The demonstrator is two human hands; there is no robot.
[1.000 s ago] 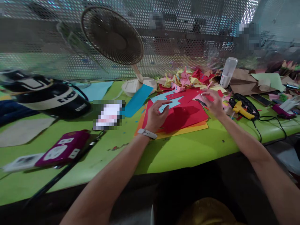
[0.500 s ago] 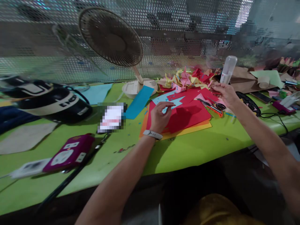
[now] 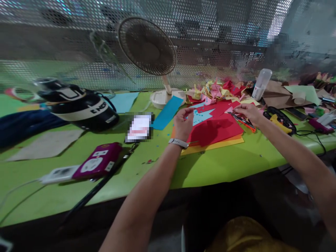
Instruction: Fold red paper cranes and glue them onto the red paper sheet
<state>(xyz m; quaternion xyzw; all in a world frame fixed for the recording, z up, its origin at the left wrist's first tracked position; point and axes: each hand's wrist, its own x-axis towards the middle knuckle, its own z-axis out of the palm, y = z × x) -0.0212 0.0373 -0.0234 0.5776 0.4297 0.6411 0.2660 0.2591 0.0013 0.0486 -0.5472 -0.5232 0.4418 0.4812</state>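
My left hand (image 3: 184,123), with a pale watch band at its wrist, is over the left part of a stack of red paper (image 3: 217,131). Its thumb and fingers curl together; whether anything is between them is too small to tell. My right hand (image 3: 249,113) is at the stack's right end with its fingertips pinched, close to a red paper piece. What it grips is unclear. Beneath it lies a cutter with an orange end (image 3: 246,124). Between my hands is light blue paper (image 3: 201,117) with small blue bits scattered on it.
Folded coloured paper pieces (image 3: 216,91) are heaped behind the stack, near a fan (image 3: 148,47) and a clear-topped bottle (image 3: 262,84). To the left are a blue strip (image 3: 168,112), a phone (image 3: 139,127), a purple box (image 3: 98,161) and a large black flask (image 3: 84,108).
My right hand has come down and slightly left to the stack's right end. My left hand has lifted slightly, its fingers drawn upright. The whole view has shifted, moving the scene rightward.
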